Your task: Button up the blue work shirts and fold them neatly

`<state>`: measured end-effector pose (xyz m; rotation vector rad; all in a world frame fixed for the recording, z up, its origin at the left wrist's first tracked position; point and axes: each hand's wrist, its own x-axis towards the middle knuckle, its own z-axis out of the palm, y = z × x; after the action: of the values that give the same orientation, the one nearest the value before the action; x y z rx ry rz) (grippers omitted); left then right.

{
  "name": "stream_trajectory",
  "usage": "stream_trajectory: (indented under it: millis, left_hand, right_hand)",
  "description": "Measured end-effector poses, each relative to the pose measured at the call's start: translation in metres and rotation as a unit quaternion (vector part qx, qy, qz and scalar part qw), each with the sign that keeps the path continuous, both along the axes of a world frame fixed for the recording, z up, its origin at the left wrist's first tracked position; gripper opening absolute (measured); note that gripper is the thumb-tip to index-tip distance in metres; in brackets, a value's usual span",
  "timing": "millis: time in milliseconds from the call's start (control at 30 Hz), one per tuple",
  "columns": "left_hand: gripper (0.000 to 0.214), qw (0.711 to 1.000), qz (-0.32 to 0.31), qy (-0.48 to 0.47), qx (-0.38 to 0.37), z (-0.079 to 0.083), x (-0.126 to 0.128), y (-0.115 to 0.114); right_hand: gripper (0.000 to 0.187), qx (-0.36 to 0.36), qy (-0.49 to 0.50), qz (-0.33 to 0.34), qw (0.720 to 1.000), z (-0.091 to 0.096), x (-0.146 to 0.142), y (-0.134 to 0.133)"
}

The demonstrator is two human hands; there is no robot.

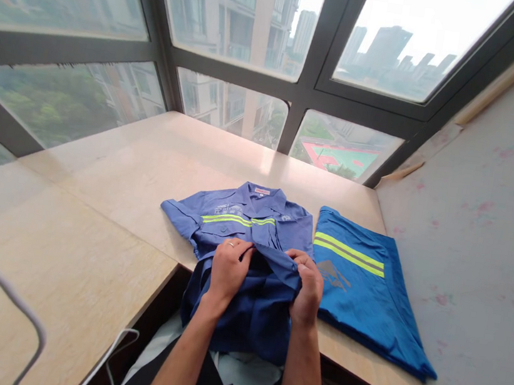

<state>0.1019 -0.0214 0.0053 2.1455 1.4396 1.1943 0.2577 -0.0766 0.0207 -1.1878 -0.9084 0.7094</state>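
A blue work jacket (221, 229) with yellow-green reflective stripes lies on the ledge, collar toward the window. Its lower part hangs over the front edge toward my lap. My left hand (229, 271) pinches the cloth of the front opening near the middle. On the other side, my right hand (307, 287) grips the raised front edge of the same jacket, thumb on top. Between the two hands the cloth is lifted and a dark gap shows beneath it. Right of the jacket lies a folded brighter blue garment (361, 295) with a reflective stripe and a grey logo.
The pale stone-patterned ledge (113, 167) runs up to the grey window frame (233, 85). A papered wall (475, 259) bounds the right side. White cables (11, 293) curve at the lower left. Below the ledge's front edge is a dark recess.
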Motion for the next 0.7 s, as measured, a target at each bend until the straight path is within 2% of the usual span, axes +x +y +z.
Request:
stream_trajectory:
  millis: [100, 167, 200, 267, 333, 400, 433, 500, 600, 700]
  left_hand:
    - [0.014, 1.000, -0.003, -0.020, 0.017, 0.003, -0.001, -0.002]
    - [0.014, 0.999, -0.003, -0.023, 0.024, 0.006, -0.001, -0.003]
    - [0.014, 0.999, -0.003, -0.023, 0.025, 0.008, 0.000, -0.004]
    - [0.015, 0.999, -0.004, -0.020, 0.025, 0.012, 0.001, -0.007]
    - [0.017, 0.999, -0.010, -0.016, 0.025, 0.015, 0.003, -0.010]
    - [0.018, 0.999, -0.022, -0.018, 0.027, 0.018, 0.004, -0.013]
    - [0.020, 0.999, -0.030, -0.020, 0.028, 0.019, 0.004, -0.015]
    - [0.022, 0.998, -0.043, -0.027, 0.027, 0.020, 0.003, -0.017]
    - [0.021, 0.998, -0.048, -0.041, 0.028, 0.021, 0.003, -0.019]
    - [0.020, 0.996, -0.055, -0.059, 0.028, 0.023, 0.003, -0.019]
  right_hand:
    - [0.023, -0.050, -0.049, -0.132, 0.989, -0.001, 0.004, 0.003]
    - [0.021, -0.035, -0.144, -0.188, 0.971, 0.009, 0.003, 0.000]
    - [0.019, -0.007, -0.198, -0.196, 0.960, 0.016, 0.001, -0.004]
    - [0.018, 0.064, -0.291, -0.154, 0.942, 0.034, -0.005, -0.013]
    - [0.020, 0.109, -0.354, -0.048, 0.928, 0.049, -0.014, -0.019]
    - [0.025, 0.114, -0.395, 0.054, 0.910, 0.055, -0.022, -0.020]
    - [0.025, 0.105, -0.408, 0.082, 0.903, 0.053, -0.025, -0.018]
    - [0.025, 0.077, -0.418, 0.084, 0.901, 0.044, -0.026, -0.012]
    - [0.025, 0.044, -0.412, 0.036, 0.910, 0.024, -0.018, -0.004]
    - [0.025, 0.037, -0.403, 0.012, 0.914, 0.013, -0.007, -0.001]
